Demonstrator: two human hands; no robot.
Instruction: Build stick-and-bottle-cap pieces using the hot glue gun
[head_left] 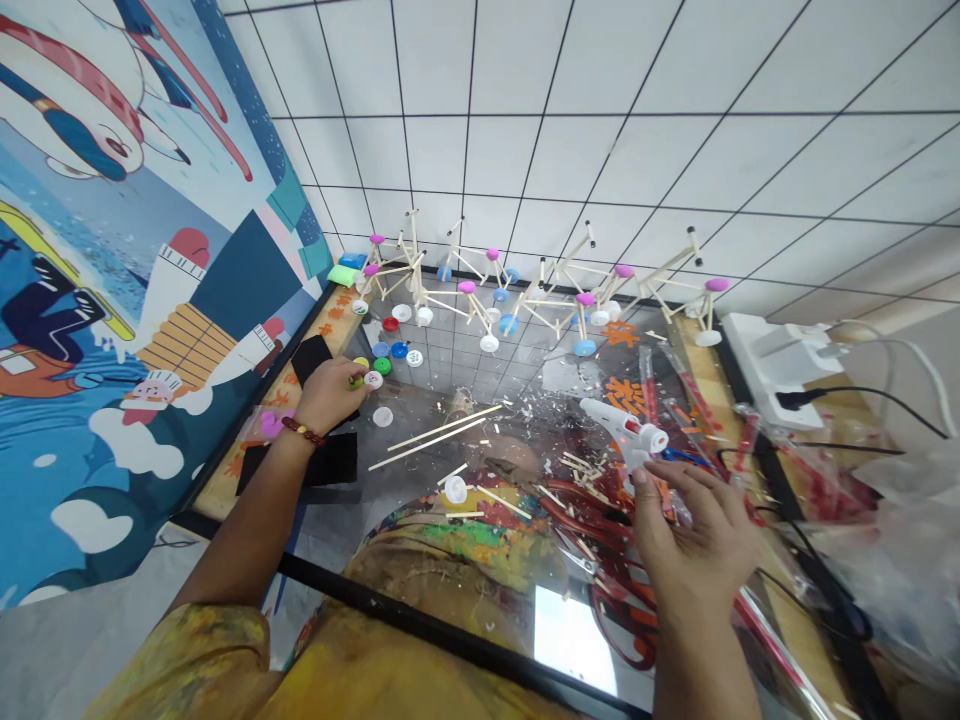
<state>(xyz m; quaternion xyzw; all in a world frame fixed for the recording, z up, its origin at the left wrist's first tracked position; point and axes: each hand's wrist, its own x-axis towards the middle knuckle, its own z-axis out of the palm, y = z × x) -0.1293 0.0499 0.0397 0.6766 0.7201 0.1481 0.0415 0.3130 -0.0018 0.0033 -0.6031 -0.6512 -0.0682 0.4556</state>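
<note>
Bottle caps (382, 366) in green, blue, red, yellow and white lie in a loose cluster on the left side of a glass-topped table (442, 375), and the person's left hand (334, 392) reaches among them, fingertips drawn narrow at a yellow-green one. Across the table, the right hand (697, 510) is at a white glue gun (611, 420), thumb and fingers loosely curved about its handle, nozzle toward the left. Between the hands lie loose sticks (431, 442) and scraps; stick frames (414, 262) with pink and blue caps stand along the wall. A light pinch on a cap's rim would likely suit such small pieces, while the gun seems best managed by its handle, with the nozzle clear of skin and the cord free of clutter. The left fingers hide whether the cap is gripped or merely touched; likewise, I cannot tell whether the right hand bears the gun's weight, since it covers the lower handle. Reflections in the glass blur the scraps, and clear plastic bags (900, 550) are cut off at the right edge.
</note>
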